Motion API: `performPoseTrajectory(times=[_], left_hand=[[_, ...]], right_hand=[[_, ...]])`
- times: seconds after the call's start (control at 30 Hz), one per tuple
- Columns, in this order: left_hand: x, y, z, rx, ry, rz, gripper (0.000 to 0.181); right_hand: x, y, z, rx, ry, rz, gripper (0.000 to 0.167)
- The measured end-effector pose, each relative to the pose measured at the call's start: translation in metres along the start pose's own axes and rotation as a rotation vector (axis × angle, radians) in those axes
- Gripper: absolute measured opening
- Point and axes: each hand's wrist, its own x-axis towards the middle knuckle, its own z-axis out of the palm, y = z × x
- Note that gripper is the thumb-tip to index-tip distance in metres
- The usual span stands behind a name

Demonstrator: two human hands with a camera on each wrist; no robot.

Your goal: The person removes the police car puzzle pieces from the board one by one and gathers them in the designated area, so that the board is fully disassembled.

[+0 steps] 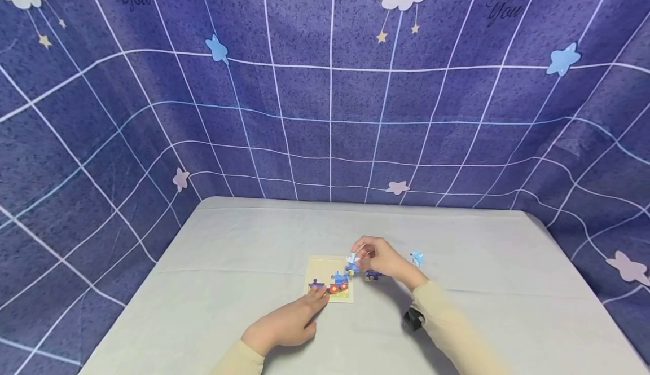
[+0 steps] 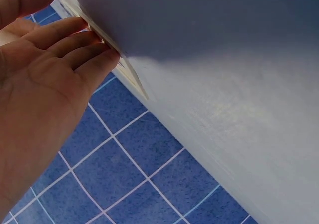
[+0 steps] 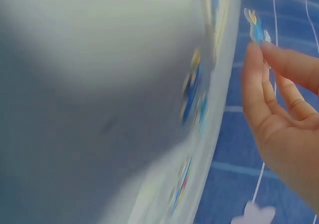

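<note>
Your right-hand grip pinches a blue-and-white puzzle piece, raised over the right edge of the puzzle board; your fingers cover part of its print. Your left-hand grip, fingers straight, rests on the board's near-left part, hiding the picture there. On the worktop, your right hand partly hides a dark piece; loose pieces blur in the right wrist view.

Puzzle board: we see pale cream, with red-and-yellow printed wheels
Held piece: light blue and white, a touch of yellow
Dark piece: deep purple-blue and yellow
Surface: plain pale grey
Backdrop: blue-violet, where we find a white and light-blue grid, blue and pale mauve stars
Sleeves: plain cream
</note>
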Motion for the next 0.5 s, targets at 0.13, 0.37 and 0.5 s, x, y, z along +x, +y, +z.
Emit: performPoseTrajectory(times=[0.13, 0.37, 0.5], left_hand=[[0.001, -0.001, 0.001, 0.009, -0.002, -0.002, 0.054], [0.001, -0.001, 0.001, 0.01, -0.007, -0.005, 0.054], [0.0, 0.0, -0.001, 0.002, -0.01, -0.002, 0.054]], right_hand=[[-0.014, 0.016, -0.024, 0.025, 0.019, 0.021, 0.027], [-0.042, 0.034, -0.057, -0.017, 0.038, 0.056, 0.025], [-0.051, 0.041, -0.064, -0.065, 0.028, 0.054, 0.024]])
